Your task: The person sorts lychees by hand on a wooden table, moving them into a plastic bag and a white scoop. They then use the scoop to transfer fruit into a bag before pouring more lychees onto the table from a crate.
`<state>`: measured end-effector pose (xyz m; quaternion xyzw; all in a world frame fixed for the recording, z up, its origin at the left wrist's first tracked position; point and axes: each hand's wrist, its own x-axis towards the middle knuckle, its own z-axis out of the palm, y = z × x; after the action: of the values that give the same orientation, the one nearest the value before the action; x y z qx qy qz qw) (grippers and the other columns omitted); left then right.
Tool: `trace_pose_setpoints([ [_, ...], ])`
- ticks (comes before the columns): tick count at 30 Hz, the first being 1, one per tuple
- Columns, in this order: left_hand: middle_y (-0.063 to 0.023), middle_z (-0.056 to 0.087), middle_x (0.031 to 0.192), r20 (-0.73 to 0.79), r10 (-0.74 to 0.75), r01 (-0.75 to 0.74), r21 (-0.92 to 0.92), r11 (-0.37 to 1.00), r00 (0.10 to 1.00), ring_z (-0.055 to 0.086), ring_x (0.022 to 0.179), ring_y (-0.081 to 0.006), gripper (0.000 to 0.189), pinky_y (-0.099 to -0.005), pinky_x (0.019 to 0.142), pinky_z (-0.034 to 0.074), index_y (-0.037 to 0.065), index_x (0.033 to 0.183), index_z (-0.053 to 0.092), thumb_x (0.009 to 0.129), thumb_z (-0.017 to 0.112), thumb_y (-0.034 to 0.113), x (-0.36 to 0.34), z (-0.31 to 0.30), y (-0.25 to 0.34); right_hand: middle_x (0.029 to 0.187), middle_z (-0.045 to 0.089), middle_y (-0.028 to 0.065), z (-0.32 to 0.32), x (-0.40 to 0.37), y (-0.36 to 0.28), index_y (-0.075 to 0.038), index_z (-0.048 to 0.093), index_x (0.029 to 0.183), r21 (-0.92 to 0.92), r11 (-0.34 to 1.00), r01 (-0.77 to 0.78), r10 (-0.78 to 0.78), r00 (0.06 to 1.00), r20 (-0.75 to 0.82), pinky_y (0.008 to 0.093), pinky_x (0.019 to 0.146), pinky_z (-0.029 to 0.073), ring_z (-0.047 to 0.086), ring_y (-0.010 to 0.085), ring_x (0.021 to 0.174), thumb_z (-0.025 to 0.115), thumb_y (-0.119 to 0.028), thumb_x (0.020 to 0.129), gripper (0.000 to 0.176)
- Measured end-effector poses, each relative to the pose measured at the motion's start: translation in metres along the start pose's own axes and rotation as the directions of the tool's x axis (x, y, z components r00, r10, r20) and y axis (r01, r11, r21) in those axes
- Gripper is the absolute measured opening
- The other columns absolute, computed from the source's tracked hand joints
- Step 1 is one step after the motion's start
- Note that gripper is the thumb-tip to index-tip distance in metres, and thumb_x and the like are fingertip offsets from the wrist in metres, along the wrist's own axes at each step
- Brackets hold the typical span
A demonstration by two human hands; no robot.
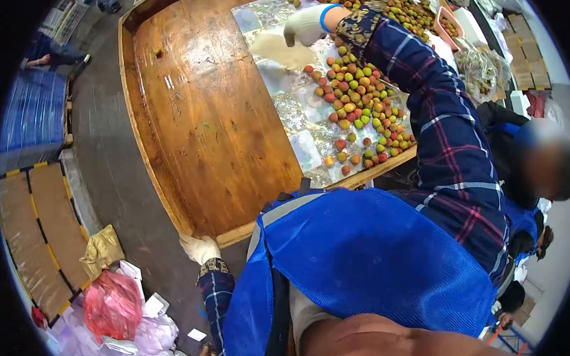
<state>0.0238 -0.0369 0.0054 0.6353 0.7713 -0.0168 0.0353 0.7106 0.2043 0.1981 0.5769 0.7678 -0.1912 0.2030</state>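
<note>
My right hand (pixel 305 26), in a white glove with a blue cuff, is over the patterned sheet (pixel 305 144) at the top of the wooden table (pixel 211 131). Its fingers point down and are partly smeared, so whether they hold anything is unclear. Red and green lychees (pixel 357 96) lie on the sheet just below and right of it. My left hand (pixel 199 249), also gloved, rests at the table's near left corner, its fingers by the wooden rim. One small fruit (pixel 157 52) lies alone on the bare wood.
A pink basket (pixel 449 27) and a clear plastic bag (pixel 480 69) are at the upper right. A person (pixel 518 148) in dark clothing stands at the right. Blue wrapped pallets (pixel 36 119) are on the left, and a red bag (pixel 112 305) lies among white scraps at the lower left.
</note>
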Motion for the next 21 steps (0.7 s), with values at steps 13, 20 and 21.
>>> trace_pose_setpoints([
  [13,-0.0352,0.047,0.158,-0.005,-0.015,0.015,-0.020,1.000,1.000,0.050,0.143,-0.0523,0.079,-0.0586,0.121,0.043,-0.004,0.160,0.037,0.091,0.071,0.015,-0.002,-0.007,0.006,0.103,0.080,0.0149,0.061,0.067,0.105,-0.016,0.071,0.140,-0.316,0.947,0.053,-0.142,0.953,-0.267,0.0462,0.078,0.060,0.077,0.0343,0.088,0.074,-0.015,0.089,0.051],
  [20,-0.0322,0.048,0.158,0.009,-0.057,0.057,0.004,0.998,0.998,0.051,0.143,-0.0505,0.083,-0.0584,0.121,0.042,-0.001,0.163,0.036,0.090,0.071,0.015,-0.003,-0.008,0.008,0.089,0.077,0.0217,0.006,0.067,-0.033,0.002,0.079,0.097,-0.324,0.943,-0.076,0.133,0.978,0.161,0.0474,0.060,0.058,0.075,0.0354,0.069,0.071,-0.006,0.088,0.014],
  [21,-0.0320,0.048,0.157,-0.014,-0.033,0.033,-0.003,0.999,0.999,0.051,0.142,-0.0504,0.082,-0.0582,0.121,0.043,-0.001,0.162,0.036,0.089,0.071,0.015,-0.003,-0.005,0.006,0.084,0.076,0.0198,0.002,0.076,-0.039,0.001,0.080,0.098,-0.231,0.972,0.034,0.008,0.984,0.177,0.0467,0.057,0.056,0.073,0.0328,0.064,0.071,-0.005,0.085,0.017],
])
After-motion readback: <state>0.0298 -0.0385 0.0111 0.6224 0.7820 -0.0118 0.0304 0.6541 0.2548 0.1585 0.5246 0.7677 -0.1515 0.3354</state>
